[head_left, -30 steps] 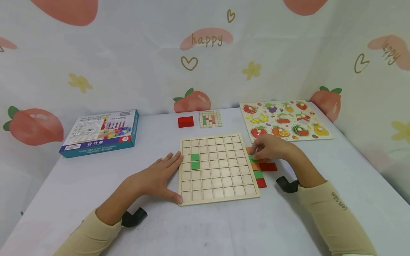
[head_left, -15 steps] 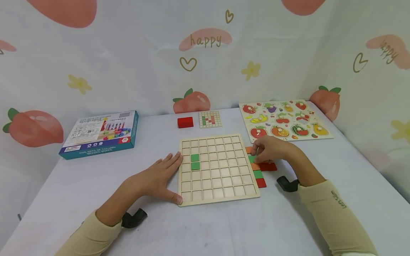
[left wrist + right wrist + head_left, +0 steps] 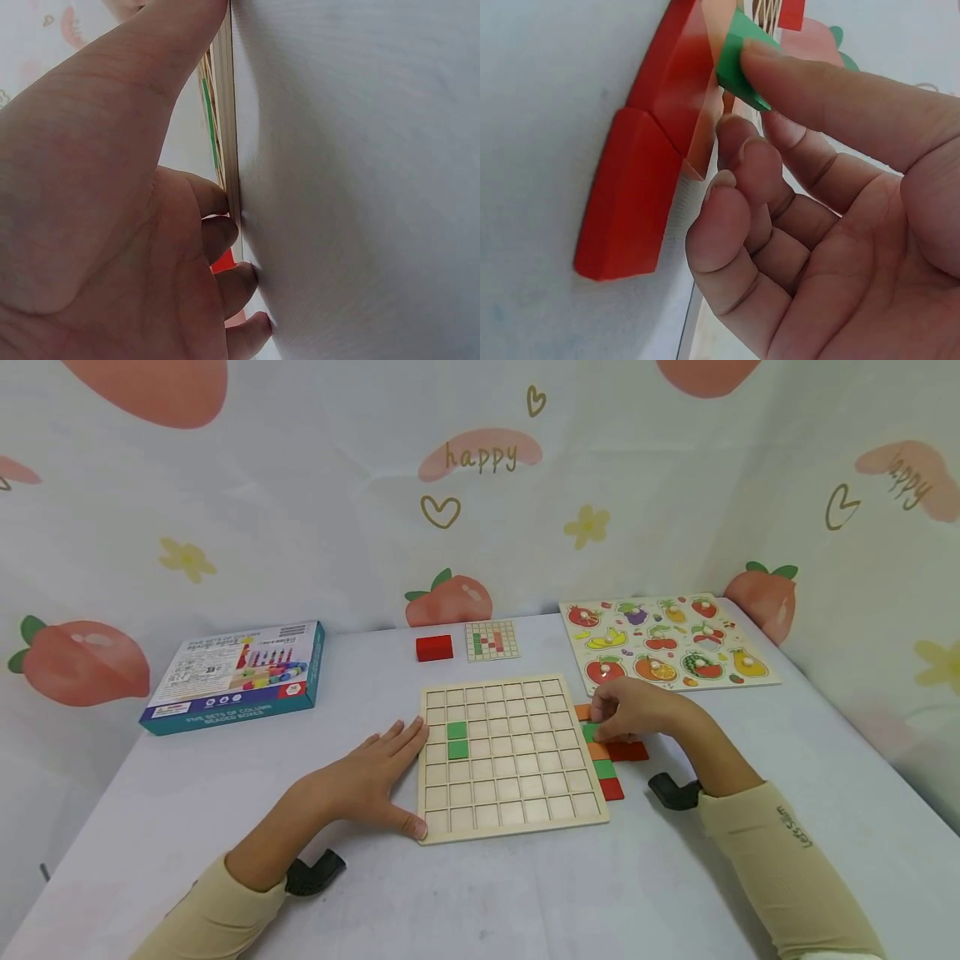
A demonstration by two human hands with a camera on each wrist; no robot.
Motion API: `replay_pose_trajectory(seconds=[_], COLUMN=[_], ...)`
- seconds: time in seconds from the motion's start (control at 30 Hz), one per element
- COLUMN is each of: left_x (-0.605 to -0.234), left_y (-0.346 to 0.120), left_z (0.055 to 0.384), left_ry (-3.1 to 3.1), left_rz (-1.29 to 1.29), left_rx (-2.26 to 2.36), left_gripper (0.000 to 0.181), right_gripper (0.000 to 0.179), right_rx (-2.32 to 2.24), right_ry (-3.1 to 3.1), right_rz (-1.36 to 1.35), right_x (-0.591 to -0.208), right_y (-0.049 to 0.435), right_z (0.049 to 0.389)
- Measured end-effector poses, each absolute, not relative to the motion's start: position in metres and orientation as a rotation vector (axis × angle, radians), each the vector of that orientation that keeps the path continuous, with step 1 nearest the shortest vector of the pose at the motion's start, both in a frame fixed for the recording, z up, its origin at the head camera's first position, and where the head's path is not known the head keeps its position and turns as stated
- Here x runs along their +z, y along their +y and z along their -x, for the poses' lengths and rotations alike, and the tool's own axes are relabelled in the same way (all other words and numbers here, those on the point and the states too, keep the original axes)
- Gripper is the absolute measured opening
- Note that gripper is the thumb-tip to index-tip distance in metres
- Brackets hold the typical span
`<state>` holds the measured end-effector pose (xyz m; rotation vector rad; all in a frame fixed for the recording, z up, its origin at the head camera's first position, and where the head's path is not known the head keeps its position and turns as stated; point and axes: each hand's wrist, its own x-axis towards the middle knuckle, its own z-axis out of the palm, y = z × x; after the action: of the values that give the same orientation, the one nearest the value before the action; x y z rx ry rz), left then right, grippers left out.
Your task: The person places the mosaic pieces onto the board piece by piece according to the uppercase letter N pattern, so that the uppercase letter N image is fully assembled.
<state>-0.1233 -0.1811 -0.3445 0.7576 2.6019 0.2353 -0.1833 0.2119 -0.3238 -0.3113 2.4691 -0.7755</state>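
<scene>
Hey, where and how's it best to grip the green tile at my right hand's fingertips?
Probably pinch the green tile at its right edge, bringing the right hand in from the right. It's flat, the wooden grid board sits close on its left, and orange tiles lie along its near and far sides.

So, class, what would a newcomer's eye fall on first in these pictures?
Probably the wooden grid board in the middle of the table, with two green squares in its left part. Next, the person's right grip beside the board's right edge, thumb on a green tile. Behind, the bright fruit puzzle lies at the far right.
</scene>
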Motion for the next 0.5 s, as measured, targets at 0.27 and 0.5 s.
replay_pose_trajectory(seconds=[0.27, 0.5], left_x=[-0.3438, -0.3437], left_y=[-0.1808, -0.1807], left_z=[0.1229, 0.1225], left_ry=[2.600, 2.601], left_rz=[-0.758, -0.769], left_rx=[0.233, 0.236], left_gripper=[0.135, 0.135], right_gripper=[0.018, 0.015], right_rx=[-0.813, -0.863], right_ry=[2.437, 2.426], right_rz=[0.323, 0.366], right_x=[-0.3211, -0.3193], right_y=[0.2135, 0.2139], right_z=[0.1828, 0.1817])
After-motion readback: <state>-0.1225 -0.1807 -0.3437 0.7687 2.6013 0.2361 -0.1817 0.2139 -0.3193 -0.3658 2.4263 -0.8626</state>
